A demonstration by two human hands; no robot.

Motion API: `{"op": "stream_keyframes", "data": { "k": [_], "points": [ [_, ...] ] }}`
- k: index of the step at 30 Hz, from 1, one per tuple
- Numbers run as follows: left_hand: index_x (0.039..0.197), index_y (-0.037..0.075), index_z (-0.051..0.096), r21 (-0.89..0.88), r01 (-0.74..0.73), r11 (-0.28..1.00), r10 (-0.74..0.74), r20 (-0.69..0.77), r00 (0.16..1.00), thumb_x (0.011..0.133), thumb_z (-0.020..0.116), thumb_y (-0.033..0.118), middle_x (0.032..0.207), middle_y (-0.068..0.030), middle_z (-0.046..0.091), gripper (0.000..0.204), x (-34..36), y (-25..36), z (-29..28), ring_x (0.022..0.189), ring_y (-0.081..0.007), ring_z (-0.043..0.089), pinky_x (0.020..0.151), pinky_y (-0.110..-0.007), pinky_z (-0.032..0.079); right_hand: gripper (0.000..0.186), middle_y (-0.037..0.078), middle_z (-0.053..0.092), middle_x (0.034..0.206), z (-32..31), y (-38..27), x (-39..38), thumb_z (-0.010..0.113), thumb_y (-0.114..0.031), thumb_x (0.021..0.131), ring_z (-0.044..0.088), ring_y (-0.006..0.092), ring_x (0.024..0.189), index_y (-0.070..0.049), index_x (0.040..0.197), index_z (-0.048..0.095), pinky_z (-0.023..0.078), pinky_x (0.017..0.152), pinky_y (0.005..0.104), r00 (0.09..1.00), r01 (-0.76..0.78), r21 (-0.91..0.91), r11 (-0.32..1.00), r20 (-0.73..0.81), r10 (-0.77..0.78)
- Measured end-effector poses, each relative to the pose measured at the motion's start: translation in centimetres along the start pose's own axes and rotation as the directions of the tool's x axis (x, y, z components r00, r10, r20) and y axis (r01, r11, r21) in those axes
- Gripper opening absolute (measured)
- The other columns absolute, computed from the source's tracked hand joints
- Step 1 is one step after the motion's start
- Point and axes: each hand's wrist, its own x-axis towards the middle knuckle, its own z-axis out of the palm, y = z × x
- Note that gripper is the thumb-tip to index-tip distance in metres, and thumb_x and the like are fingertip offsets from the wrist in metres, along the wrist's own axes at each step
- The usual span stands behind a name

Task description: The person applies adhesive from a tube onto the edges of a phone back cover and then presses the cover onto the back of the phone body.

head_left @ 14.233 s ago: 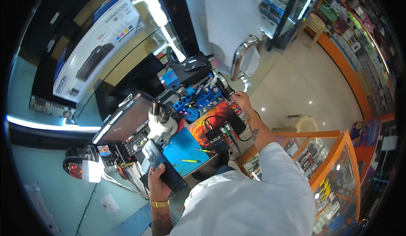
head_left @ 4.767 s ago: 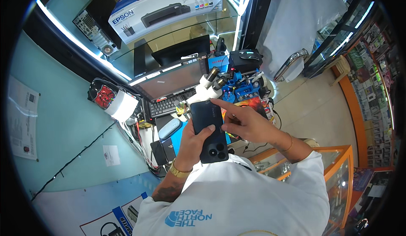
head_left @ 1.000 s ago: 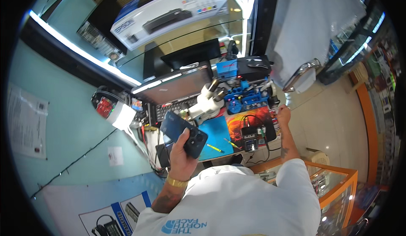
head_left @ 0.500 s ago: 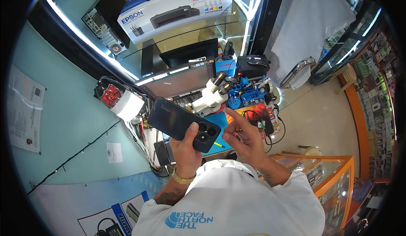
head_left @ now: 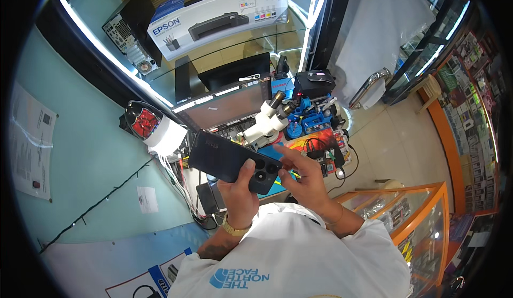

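Observation:
A dark smartphone (head_left: pixel 222 156) lies tilted across my left hand (head_left: pixel 239 196), its back and round camera lenses facing up. My left fingers wrap beneath it, while the thumb presses on the back beside the lenses. At the camera end of the phone is my right hand (head_left: pixel 305 180), with index finger and thumb apart and their tips close to the phone's edge. Whether those tips touch the phone is hard to see. Just beyond stands a white microscope (head_left: pixel 263 122) with black eyepieces.
Behind the microscope is a monitor (head_left: pixel 224 107). Blue tool holders (head_left: pixel 315 121) and a black case (head_left: pixel 314 84) crowd the bench's right side. A white lamp-like device (head_left: pixel 166 136) stands left, with cables below. An orange-framed glass display case (head_left: pixel 422 218) is at right.
My right hand has moved left, bringing its fingers up to the camera end of the smartphone. The left hand still holds the phone, and the whole view has shifted slightly.

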Motion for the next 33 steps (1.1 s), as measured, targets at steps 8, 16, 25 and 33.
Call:
{"op": "stream_keyframes", "data": {
  "k": [8, 16, 25, 33],
  "points": [
    [0.102, -0.002, 0.063, 0.004, -0.052, 0.999, 0.052, -0.018, 0.998, 0.085, 0.068, 0.003, 0.093, -0.0062, 0.068, 0.019, -0.3, -0.4, -1.0, 0.082, -0.0117, 0.064, 0.073, -0.025, 0.052, 0.031, 0.014, 0.066, 0.103, 0.9, 0.3, 0.4, 0.060, 0.002, 0.071, 0.065, 0.0250, 0.094, 0.002, 0.101, 0.064, 0.049, 0.085, 0.0335, 0.991, 0.126, -0.176, 0.976, -0.030, -0.133],
    [0.104, 0.000, 0.062, 0.078, -0.102, 0.992, 0.102, 0.006, 0.995, 0.087, 0.067, 0.006, 0.094, -0.0058, 0.067, 0.019, -0.1, -0.2, -1.9, 0.083, -0.0124, 0.064, 0.075, -0.027, 0.052, 0.030, 0.014, 0.066, 0.107, 1.4, -0.4, 0.3, 0.059, 0.003, 0.071, 0.062, 0.0258, 0.100, 0.002, 0.100, 0.064, 0.046, 0.090, 0.0351, 0.998, 0.060, -0.161, 0.985, 0.018, -0.058],
    [0.106, -0.001, 0.059, 0.035, -0.212, 0.977, 0.210, 0.048, 0.976, 0.084, 0.067, 0.001, 0.096, -0.0070, 0.066, 0.024, 0.1, -0.9, -2.4, 0.084, -0.0118, 0.063, 0.077, -0.026, 0.052, 0.027, 0.012, 0.064, 0.098, 2.0, -0.1, 0.3, 0.057, 0.002, 0.071, 0.061, 0.0218, 0.095, 0.004, 0.098, 0.062, 0.046, 0.088, 0.0332, 0.999, -0.033, -0.058, 0.998, -0.020, 0.031],
    [0.107, 0.005, 0.060, -0.167, 0.196, 0.966, -0.177, 0.121, 0.977, 0.090, 0.065, 0.014, 0.094, -0.0048, 0.065, 0.020, 0.8, 1.2, -1.7, 0.085, -0.0141, 0.065, 0.076, -0.028, 0.054, 0.025, 0.006, 0.064, 0.092, 0.5, -2.3, 0.7, 0.068, -0.009, 0.084, 0.059, 0.0132, 0.088, 0.002, 0.106, 0.065, 0.046, 0.082, 0.0284, 0.978, -0.163, 0.061, 0.985, 0.146, 0.153]
  ]
}}
